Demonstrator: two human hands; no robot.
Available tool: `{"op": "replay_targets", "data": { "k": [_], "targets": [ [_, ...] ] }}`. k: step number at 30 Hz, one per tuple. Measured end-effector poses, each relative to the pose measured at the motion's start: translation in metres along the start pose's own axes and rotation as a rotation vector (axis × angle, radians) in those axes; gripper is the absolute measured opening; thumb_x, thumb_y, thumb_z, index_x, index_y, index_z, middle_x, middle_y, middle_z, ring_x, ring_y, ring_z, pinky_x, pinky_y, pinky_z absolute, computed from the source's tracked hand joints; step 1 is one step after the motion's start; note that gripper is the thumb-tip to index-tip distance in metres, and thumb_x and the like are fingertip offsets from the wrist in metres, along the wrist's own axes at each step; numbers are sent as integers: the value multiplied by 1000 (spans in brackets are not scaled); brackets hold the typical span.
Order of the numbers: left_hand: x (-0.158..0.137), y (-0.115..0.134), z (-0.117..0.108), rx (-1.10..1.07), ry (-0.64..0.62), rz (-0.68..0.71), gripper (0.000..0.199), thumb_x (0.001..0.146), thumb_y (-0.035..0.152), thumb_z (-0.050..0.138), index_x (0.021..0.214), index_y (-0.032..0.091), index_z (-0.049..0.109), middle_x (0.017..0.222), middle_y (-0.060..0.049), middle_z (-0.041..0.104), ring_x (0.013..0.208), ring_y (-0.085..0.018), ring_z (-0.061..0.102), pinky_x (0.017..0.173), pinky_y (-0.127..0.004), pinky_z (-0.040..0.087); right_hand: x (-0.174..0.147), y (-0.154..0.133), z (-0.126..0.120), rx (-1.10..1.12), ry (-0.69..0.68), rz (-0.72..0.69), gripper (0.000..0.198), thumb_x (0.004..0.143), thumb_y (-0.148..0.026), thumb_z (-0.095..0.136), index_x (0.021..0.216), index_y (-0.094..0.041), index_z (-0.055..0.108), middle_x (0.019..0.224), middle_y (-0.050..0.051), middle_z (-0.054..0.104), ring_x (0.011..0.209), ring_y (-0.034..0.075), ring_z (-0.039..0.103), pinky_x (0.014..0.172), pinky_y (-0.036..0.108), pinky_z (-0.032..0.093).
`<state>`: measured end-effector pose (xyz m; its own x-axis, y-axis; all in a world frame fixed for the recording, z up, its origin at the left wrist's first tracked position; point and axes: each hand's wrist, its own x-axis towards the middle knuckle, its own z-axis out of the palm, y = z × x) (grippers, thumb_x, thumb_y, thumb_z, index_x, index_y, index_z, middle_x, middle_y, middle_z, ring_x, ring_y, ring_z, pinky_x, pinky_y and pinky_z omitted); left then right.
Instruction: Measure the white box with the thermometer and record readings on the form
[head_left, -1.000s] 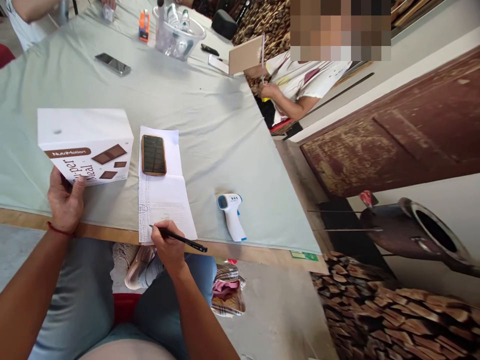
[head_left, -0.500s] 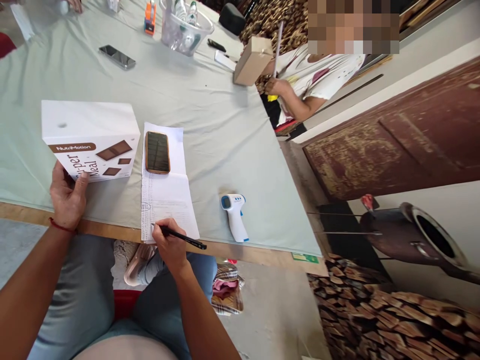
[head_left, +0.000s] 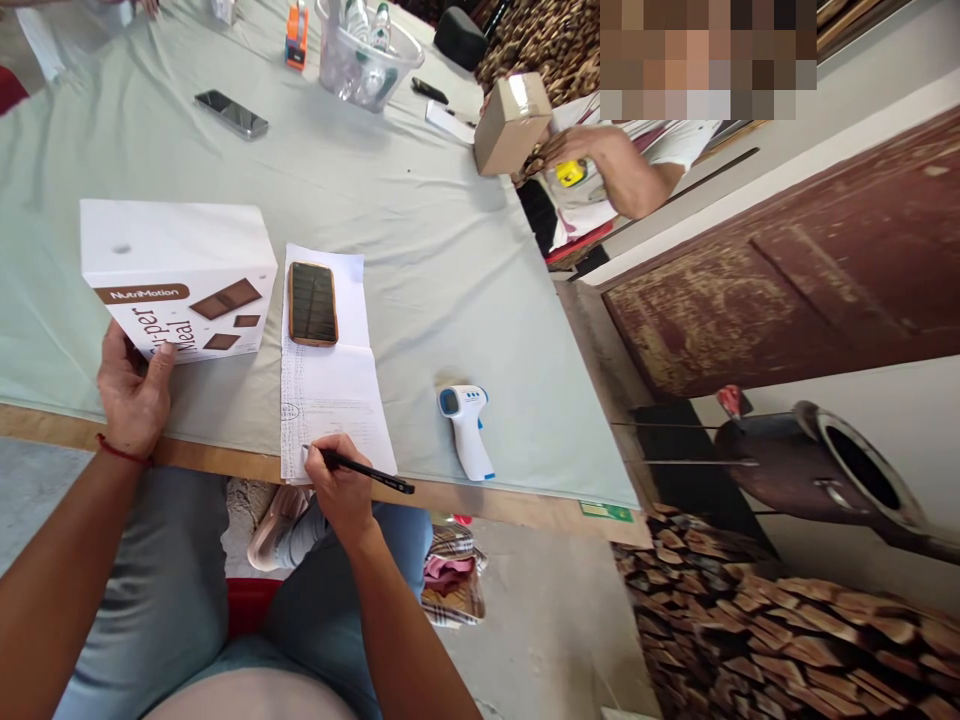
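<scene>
Right hand [head_left: 339, 488] grips pen [head_left: 371, 472], apparently writing near the table's [head_left: 465, 270] front edge; left hand [head_left: 135, 398] grips box [head_left: 178, 240]. Further strokes need steady paper [head_left: 341, 390].

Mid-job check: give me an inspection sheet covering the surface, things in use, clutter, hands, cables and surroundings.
Surface: pale cloth, wrinkled, with bare wood along the near edge.
Things in use: white NutriMotion box, black pen, printed paper.
Clutter: cased phone on the paper; white-and-blue thermometer to its right; grey phone and tub of bottles farther off.
Hands: left hand grips the box's lower corner; right hand holds the pen, tip at the paper, contact unclear.
Cables: nothing seen.
Surroundings: co-worker's hand beside a cardboard box; stacked firewood at lower right.
</scene>
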<state>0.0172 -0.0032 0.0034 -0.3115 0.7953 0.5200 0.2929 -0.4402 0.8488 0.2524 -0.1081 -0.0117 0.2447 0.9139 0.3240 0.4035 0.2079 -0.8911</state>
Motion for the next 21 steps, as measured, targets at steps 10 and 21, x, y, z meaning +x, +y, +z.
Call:
{"op": "replay_targets", "data": {
  "k": [10,21],
  "targets": [
    [0,-3,0,10,4,31,69,84,50,69,134,6,50,130,-19,61,119,-24,60,104,-41,48,1,0,-2,-20,-25,-5,14,80,-25,53,67,-21,55,57,-5,50,52,11,45,51,23,41],
    [0,1,0,33,12,-26,71,80,57,69,130,10,52,130,-16,61,120,-24,59,105,-41,47,-1,0,0,12,15,11,14,79,-25,52,66,-21,54,57,-4,50,53,11,46,53,24,41]
  ]
}}
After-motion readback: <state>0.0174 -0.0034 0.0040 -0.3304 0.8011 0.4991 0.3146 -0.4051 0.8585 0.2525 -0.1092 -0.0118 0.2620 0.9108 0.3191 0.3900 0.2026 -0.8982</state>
